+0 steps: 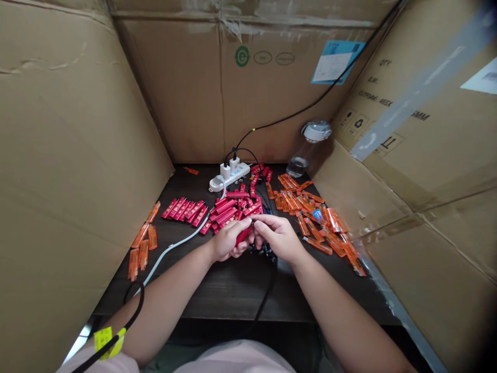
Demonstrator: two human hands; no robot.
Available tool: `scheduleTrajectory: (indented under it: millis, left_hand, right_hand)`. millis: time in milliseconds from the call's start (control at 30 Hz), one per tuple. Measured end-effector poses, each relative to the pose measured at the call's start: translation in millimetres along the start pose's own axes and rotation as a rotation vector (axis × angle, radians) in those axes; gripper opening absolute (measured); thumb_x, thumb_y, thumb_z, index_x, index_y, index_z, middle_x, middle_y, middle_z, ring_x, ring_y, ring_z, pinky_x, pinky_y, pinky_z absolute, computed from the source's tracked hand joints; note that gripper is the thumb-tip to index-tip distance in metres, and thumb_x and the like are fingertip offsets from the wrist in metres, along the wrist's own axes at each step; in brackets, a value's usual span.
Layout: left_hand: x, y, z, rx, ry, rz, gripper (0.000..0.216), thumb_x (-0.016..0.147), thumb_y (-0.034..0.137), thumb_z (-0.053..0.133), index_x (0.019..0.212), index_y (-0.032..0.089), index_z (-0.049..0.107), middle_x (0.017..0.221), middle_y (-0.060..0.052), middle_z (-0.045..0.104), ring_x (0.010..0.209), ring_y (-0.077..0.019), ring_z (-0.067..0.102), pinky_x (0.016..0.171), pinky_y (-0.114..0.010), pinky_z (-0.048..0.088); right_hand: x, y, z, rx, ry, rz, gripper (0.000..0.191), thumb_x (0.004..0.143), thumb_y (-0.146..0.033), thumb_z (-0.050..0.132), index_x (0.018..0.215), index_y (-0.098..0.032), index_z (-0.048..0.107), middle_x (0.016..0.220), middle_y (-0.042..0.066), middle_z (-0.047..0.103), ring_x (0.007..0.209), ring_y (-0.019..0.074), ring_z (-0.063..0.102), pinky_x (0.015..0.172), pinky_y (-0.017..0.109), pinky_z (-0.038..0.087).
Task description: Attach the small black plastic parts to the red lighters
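My left hand (229,241) is closed around a small red flat device (244,235) above the middle of the dark table (233,285). My right hand (276,235) meets it from the right, fingers pinched at the device's top end. Just behind the hands lies a loose pile of the same red devices (233,207). A neat row of red devices (185,210) lies to the left of the pile.
Orange wrapped packets (310,212) spread over the right side, with a few more orange packets (142,243) at the left edge. A white power strip (229,176) with chargers and a clear water bottle (308,147) stand at the back. Cardboard walls (70,155) enclose the table. Cables cross the front.
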State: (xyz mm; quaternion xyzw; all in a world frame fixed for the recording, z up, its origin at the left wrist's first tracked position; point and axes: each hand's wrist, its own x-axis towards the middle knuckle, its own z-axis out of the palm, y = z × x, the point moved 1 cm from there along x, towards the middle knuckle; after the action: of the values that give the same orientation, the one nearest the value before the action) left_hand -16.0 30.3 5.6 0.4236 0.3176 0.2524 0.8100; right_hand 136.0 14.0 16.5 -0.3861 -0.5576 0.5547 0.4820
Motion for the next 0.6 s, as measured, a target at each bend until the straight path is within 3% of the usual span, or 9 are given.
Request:
scheduleTrajectory:
  millis: [367,600]
  left_hand:
    - [0.0,0.9,-0.4,-0.007,0.0,-0.033,0.05,0.082,0.059,0.048,0.064,0.013,0.054,0.04,0.006,0.036,0.029,-0.003,0.023,0.029,-0.014,0.016]
    - [3.6,-0.7,1.3,-0.086,0.05,-0.075,0.047,0.08,0.058,0.051,0.061,0.014,0.052,0.036,0.007,0.033,0.027,-0.0029,0.02,0.027,-0.014,0.014]
  right_hand:
    - [-0.6,-0.3,-0.1,-0.116,-0.028,-0.045,0.033,0.085,-0.041,0.061,0.102,-0.015,0.07,0.061,-0.001,0.063,0.043,0.0082,0.052,0.044,0.022,0.047]
    - [-0.3,-1.5,4.4,-0.252,-0.016,-0.181,0.029,0.089,-0.037,0.057,0.077,-0.015,0.07,0.063,0.001,0.059,0.043,0.008,0.051,0.043,0.022,0.045]
